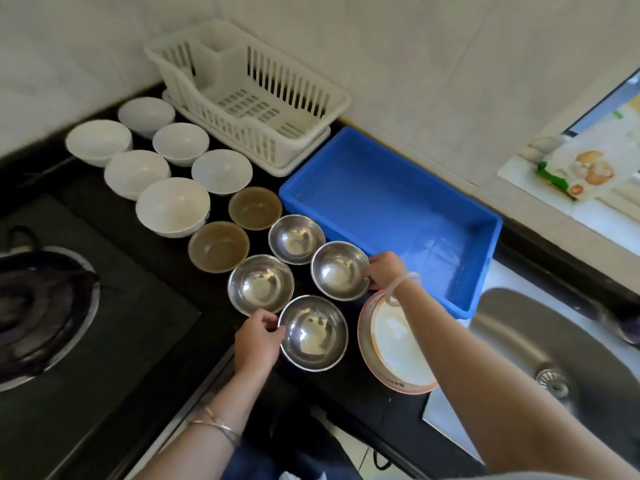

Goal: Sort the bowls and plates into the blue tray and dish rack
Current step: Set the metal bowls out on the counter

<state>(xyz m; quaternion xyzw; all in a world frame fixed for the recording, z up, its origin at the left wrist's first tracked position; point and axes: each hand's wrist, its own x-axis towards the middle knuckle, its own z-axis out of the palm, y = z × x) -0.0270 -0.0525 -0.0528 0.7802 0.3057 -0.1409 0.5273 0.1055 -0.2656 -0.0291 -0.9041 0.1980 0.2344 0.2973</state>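
L fingers point(266, 322) pinch near steel bowl point(312, 332) rim | R fingers point(372, 271) grip far-right steel bowl point(340, 270)

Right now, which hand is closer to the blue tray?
Right. The right hand grips a steel bowl right beside the blue tray. The left hand grips another steel bowl farther away.

At lower centre, the left hand point(255, 336) grips the rim of the nearest steel bowl point(312, 332); the right hand point(385, 270) grips another steel bowl point(340, 270) beside the blue tray point(391, 216). The white dish rack point(247, 95) sits upper centre on the dark bench point(166, 271).
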